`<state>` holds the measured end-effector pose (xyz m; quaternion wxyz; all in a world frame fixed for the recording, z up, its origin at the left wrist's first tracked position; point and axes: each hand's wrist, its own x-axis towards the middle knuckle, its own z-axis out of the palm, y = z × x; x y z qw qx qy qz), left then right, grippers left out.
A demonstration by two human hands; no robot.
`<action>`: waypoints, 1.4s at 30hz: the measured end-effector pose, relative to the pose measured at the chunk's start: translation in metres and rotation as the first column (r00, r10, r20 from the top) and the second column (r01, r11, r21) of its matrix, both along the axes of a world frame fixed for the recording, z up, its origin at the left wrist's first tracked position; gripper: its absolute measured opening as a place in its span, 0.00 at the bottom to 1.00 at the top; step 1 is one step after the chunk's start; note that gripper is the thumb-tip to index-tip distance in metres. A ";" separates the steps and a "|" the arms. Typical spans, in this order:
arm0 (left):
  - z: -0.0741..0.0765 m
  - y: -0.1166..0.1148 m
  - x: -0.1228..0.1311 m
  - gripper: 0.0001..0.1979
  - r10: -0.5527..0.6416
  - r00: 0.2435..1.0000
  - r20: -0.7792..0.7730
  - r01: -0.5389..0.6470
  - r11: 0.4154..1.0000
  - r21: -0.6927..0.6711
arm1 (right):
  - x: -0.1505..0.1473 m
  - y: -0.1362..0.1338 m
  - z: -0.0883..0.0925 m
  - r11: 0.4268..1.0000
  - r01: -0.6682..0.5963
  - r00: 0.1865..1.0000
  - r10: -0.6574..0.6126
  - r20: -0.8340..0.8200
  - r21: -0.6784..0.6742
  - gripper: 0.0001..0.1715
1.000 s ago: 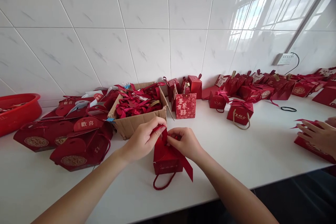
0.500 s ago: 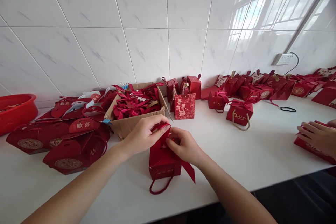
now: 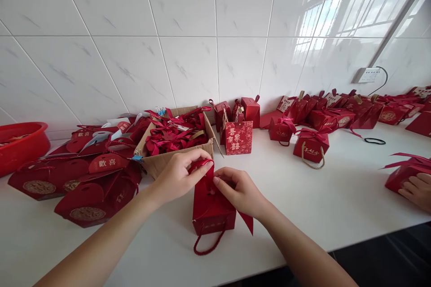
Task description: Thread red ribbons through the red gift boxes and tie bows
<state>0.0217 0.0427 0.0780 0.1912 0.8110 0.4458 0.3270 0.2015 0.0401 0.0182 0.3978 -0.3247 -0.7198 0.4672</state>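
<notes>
Small red gift box (image 3: pixel 210 208) with a red ribbon (image 3: pixel 206 170) at its peak, just in front of the cardboard box (image 3: pixel 175 154).

The gift box stands upright on the white desk (image 3: pixel 336 188), close before the cardboard box's right front corner, and its sides taper up to a closed top. A dark red rope handle (image 3: pixel 204 247) hangs from its front face and lies looped on the desk. Above the top the ribbon makes a small loop, pinched by the left hand (image 3: pixel 175 177) and the right hand (image 3: pixel 240 190). A flat ribbon tail (image 3: pixel 248 223) trails past the gift box's right side.
</notes>
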 end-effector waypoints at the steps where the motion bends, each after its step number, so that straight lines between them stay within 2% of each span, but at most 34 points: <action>1: 0.000 -0.001 0.000 0.09 0.005 1.000 0.006 -0.005 1.000 0.005 | 0.000 0.000 -0.001 1.000 0.005 1.000 -0.005 -0.018 -0.015 0.10; 5: -0.005 -0.004 0.001 0.10 0.036 0.998 0.052 -0.033 0.998 -0.054 | -0.001 0.001 -0.002 1.000 0.010 0.999 -0.011 -0.035 -0.015 0.08; 10: -0.009 -0.004 0.001 0.11 0.045 0.992 0.120 -0.024 0.985 -0.171 | 0.001 0.001 0.000 1.000 -0.002 1.000 0.002 -0.022 -0.003 0.13; 16: -0.004 -0.003 0.002 0.10 0.010 0.998 0.056 -0.004 0.995 -0.101 | 0.001 0.001 -0.001 0.992 -0.032 0.999 0.031 -0.010 -0.118 0.17; 20: 0.000 -0.004 0.003 0.09 -0.026 1.000 0.009 0.026 0.995 -0.099 | 0.001 0.001 -0.001 0.998 -0.030 1.000 0.029 -0.012 -0.052 0.15; 24: 0.001 -0.006 0.004 0.09 -0.037 0.999 -0.037 0.033 0.995 -0.089 | 0.000 0.002 -0.001 1.000 -0.016 1.000 0.016 -0.006 0.003 0.08; 30: 0.000 -0.003 0.007 0.08 -0.044 0.994 -0.097 0.043 0.999 -0.005 | 0.000 0.000 -0.002 0.998 -0.005 1.000 0.004 0.012 0.062 0.05; 36: -0.001 0.003 0.011 0.06 0.035 0.992 -0.118 -0.034 0.999 0.007 | -0.003 -0.004 -0.008 0.994 0.030 0.997 -0.023 -0.067 0.103 0.09; 40: -0.002 0.005 0.014 0.05 0.113 0.993 -0.028 -0.115 0.989 -0.092 | -0.007 -0.004 -0.010 0.977 0.124 0.992 -0.127 0.008 0.174 0.06; 42: -0.002 0.006 0.015 0.06 0.170 0.985 0.010 -0.167 0.973 -0.158 | -0.007 -0.004 -0.010 0.976 0.139 0.988 -0.149 0.046 0.167 0.08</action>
